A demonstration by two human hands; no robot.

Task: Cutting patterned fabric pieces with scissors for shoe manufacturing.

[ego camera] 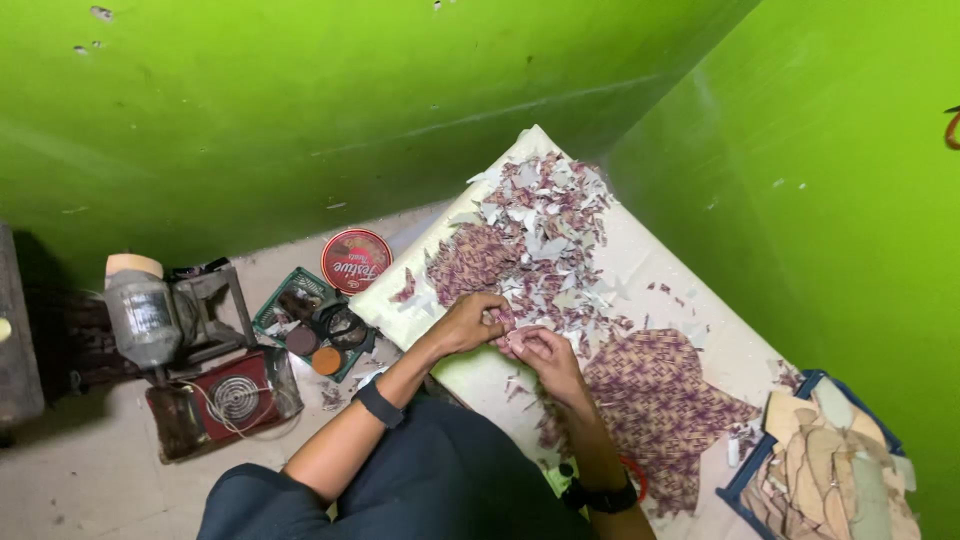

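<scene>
The small pinkish piece (515, 338) sat pinched between both hands over the near middle of the pale board (640, 262), and it could easily have slipped out: it was tiny, mostly hidden by fingers, and a loose grip or a tug from either side might have torn it or dropped it among the look-alike scraps (545, 225). Once there, it would have been hard to pick out again.

It looked thin, flat and pale pink; its exact shape could not be told. The left hand (475, 322) was closed on its far edge, and the right hand (545, 355) was curled on its near edge, the two hands touching.

Patterned purple-and-tan cut-outs (655, 395) lay just right of the hands, another patch (470, 262) above them. A blue crate (765, 462) of tan shapes stood at the right, a green basket (268, 312) and red tin (356, 260) on the floor to the left.
</scene>
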